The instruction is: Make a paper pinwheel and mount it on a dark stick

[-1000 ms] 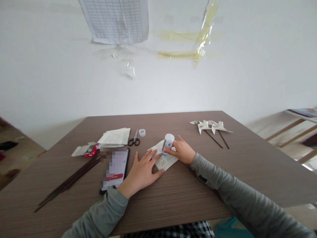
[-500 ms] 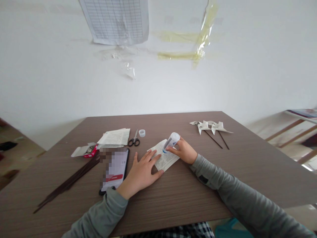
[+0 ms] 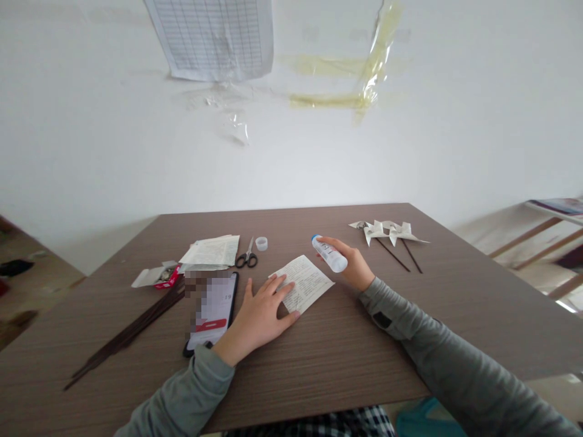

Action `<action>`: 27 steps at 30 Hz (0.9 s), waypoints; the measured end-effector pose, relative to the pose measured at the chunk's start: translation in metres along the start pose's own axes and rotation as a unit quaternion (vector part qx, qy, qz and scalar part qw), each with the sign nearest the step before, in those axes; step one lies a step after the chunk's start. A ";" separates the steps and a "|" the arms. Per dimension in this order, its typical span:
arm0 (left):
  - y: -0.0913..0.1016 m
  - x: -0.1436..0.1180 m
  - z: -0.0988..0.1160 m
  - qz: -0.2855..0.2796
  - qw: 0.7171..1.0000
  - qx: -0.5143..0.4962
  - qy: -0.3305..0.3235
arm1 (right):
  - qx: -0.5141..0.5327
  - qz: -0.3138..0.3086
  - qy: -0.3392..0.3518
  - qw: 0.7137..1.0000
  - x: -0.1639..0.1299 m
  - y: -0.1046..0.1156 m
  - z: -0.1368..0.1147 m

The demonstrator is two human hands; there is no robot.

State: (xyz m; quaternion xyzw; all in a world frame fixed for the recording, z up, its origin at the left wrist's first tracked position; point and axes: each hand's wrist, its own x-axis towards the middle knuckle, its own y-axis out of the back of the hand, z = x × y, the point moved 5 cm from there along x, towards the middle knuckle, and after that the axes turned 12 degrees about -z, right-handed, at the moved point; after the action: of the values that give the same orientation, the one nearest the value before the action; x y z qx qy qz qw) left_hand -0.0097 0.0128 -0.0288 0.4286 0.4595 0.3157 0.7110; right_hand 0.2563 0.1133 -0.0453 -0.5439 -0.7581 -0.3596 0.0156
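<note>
A square of printed paper point(image 3: 306, 283) lies flat on the brown table point(image 3: 291, 376). My left hand point(image 3: 262, 315) rests with spread fingers on the paper's left side. In my right hand point(image 3: 353, 264) is a clear glue bottle point(image 3: 332, 254) with a blue tip, held tilted above and right of the paper, tip toward the upper left. A small white cap point(image 3: 261, 243) sits behind the paper, beside black-handled scissors point(image 3: 246, 258).
Two paper pinwheels point(image 3: 376, 232) on dark sticks lie at the back right. To the left are a paper stack point(image 3: 212, 252), an open red box point(image 3: 167, 276) of small items, a bundle of dark sticks point(image 3: 132, 328) and a phone point(image 3: 212, 318).
My right hand has lifted the glue bottle off the paper and moved slightly right. The bottle has turned from tip-down to tip up and left. My left hand stays in place.
</note>
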 end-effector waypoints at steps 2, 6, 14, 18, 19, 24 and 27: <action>0.000 0.000 -0.001 0.003 1.000 -0.005 -0.003 | 0.030 -0.011 -0.019 0.999 0.000 0.002 0.006; -0.001 0.002 -0.004 0.004 1.000 -0.011 -0.003 | 0.061 -0.016 -0.056 0.996 0.005 0.007 0.020; 0.001 0.001 -0.003 0.002 1.000 -0.005 -0.003 | 0.112 0.017 -0.072 0.991 0.009 0.016 0.038; 0.002 -0.001 -0.002 0.000 1.000 -0.006 0.006 | 0.033 0.044 -0.028 0.998 0.008 0.019 0.037; 0.002 -0.001 -0.002 0.000 1.000 -0.007 0.008 | 0.001 0.045 -0.017 0.999 0.007 0.019 0.036; 0.001 0.000 -0.003 0.002 1.000 0.001 0.004 | -0.121 0.015 0.034 0.992 0.006 0.018 0.028; 0.000 0.001 -0.003 0.004 1.000 -0.001 0.002 | -0.106 0.013 0.024 0.994 0.006 0.017 0.030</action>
State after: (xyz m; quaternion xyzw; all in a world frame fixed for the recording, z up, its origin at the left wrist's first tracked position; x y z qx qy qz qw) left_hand -0.0122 0.0145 -0.0293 0.4287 0.4587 0.3201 0.7094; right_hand 0.2788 0.1375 -0.0558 -0.5433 -0.7078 -0.4511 -0.0194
